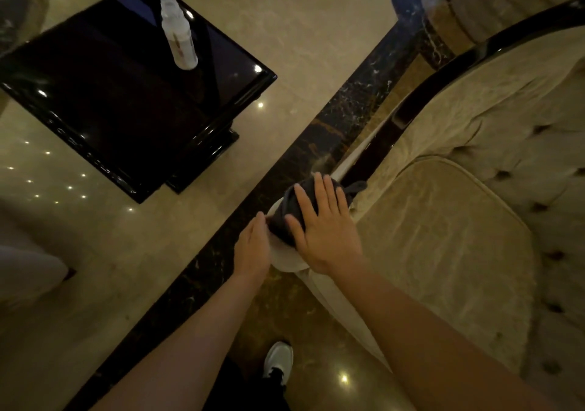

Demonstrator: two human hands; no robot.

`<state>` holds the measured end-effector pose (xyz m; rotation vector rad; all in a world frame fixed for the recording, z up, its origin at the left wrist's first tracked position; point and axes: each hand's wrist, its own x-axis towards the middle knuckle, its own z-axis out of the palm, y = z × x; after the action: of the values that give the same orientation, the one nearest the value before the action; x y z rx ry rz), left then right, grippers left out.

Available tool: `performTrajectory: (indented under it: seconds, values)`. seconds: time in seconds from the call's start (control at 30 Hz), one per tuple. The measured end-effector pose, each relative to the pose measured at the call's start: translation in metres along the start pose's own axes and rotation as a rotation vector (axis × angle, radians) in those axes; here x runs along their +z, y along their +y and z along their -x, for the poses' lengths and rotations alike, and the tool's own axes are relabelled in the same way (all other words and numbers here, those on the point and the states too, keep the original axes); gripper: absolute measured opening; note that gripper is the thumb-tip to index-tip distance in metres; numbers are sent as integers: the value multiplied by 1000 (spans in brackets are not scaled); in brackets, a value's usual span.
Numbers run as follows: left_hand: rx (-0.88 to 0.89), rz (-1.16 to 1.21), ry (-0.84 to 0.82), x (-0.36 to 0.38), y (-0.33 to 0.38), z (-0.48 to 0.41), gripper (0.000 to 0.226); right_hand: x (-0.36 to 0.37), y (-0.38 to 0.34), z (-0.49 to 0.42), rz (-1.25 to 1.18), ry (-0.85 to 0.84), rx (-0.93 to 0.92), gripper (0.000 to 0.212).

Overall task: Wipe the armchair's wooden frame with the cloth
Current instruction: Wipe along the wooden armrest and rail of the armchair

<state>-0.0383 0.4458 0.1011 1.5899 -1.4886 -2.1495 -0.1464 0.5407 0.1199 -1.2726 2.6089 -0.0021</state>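
In the head view the wiping step looks well in hand: the right hand (323, 224) lies flat with fingers spread over a dark cloth (289, 211), pressing it down on the pale rounded front end of the armchair's wooden frame (285, 258) rather than gripping it. The left hand (253, 249) is loosely open, its palm and fingers resting against the outer side of the same arm end, its fingertips touching the cloth's edge; it seems to steady the frame or tuck the cloth, and holds nothing that I can see. The cloth drapes over the top of the arm, a loose corner trailing toward the cushion (443, 236). Beyond it the frame runs on as a dark glossy rail (411, 100) up the armchair's side, which appears untouched from here, so my judgement is that the next move calls for sliding the cloth along that rail with steady pressure, keeping it off the upholstery. The only container is a translucent spray bottle (179, 35) standing on the black tabletop (95, 94), well apart from the hands; its contents are too blurred to tell.
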Motion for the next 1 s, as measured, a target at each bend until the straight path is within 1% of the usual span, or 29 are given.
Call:
performTrajectory:
  seconds: [0.07,0.17,0.23,0.33,0.4,0.5,0.6,0.67,0.73,0.83,0.9,0.97,1.0]
  values:
    - [14,49,-62,-6,-9,-3,48,13,-7,16,-48,39,77,65]
    - [-39,164,-143,-3,-18,-1,41,34,-29,48,-64,17,143,64]
    - [-77,231,-158,0,-20,2,44,33,-31,40,-38,11,102,65]
    - [-116,359,-153,-2,-19,0,53,11,-16,-11,-22,24,-2,65]
    - [-146,416,-165,-5,-21,-3,57,6,-7,-28,2,42,28,64]
    - [-157,465,-192,-5,-29,-5,58,27,-18,5,-9,101,112,63]
    - [-168,484,-212,-1,-30,-4,58,41,-32,42,-32,83,124,64]
    - [-193,509,-202,2,-31,-2,58,35,-29,30,-33,58,88,64]
    - [-212,541,-166,2,-31,-2,58,19,-24,-6,-41,43,53,65]
    - [-229,558,-153,3,-32,-6,56,7,-17,-47,-63,11,57,64]
    - [-230,612,-172,9,-39,-2,53,17,-21,-27,-66,48,61,62]
    - [-214,678,-187,17,-41,-1,51,31,-28,13,-56,86,51,61]
    - [-219,701,-187,20,-40,-2,51,35,-30,29,-47,74,48,61]
